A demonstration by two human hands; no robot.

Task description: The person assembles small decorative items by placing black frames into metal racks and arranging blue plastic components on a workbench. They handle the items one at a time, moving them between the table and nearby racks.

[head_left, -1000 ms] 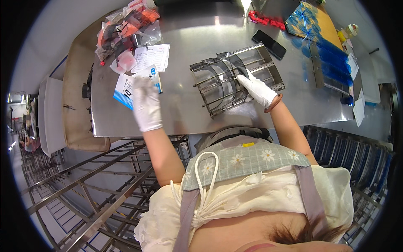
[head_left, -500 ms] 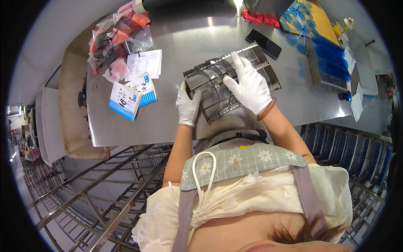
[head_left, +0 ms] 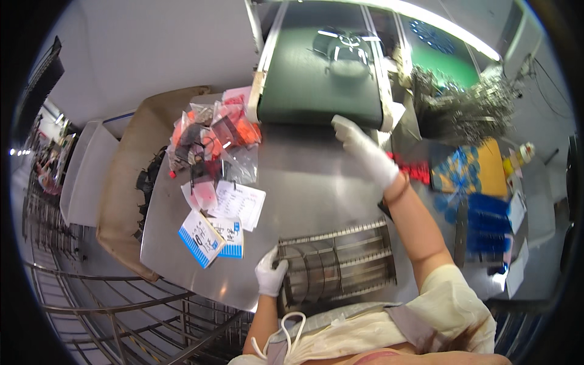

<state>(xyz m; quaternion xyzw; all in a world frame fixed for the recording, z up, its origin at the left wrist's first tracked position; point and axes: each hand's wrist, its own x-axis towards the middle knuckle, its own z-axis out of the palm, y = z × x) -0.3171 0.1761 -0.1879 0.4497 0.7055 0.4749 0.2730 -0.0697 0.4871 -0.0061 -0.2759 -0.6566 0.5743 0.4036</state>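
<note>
Your metal rack (head_left: 365, 255) is lying along the near edge of the worktop (head_left: 292, 194), by your body, and is holding thin, curved dark pieces (head_left: 313, 267) in its left part; motion blur is hiding their outlines and count. Your left hand (head_left: 271, 272) is gripping the rack's left end. Your right hand (head_left: 365, 149) is reaching with extended, released fingers to the worktop's far edge, over the end of a dark green conveyor belt (head_left: 316, 91); whether the fingertips are touching it, you cannot tell. A clear, visor-like piece (head_left: 350, 52) is sitting further up the belt, partly lost in glare.

Toward the worktop's left edge, blue-and-white cards (head_left: 204, 240) are showing bold black handwriting and overlapping each other. Above them, a white sheet (head_left: 240, 204) is carrying a printed form too small to read. Plastic bags with red and orange contents (head_left: 213, 143) are filling the far left corner. Your right forearm is partly covering red pieces (head_left: 417, 170). Toward the right edge, blue discs (head_left: 486, 225) are standing in a row, blurring together.
</note>
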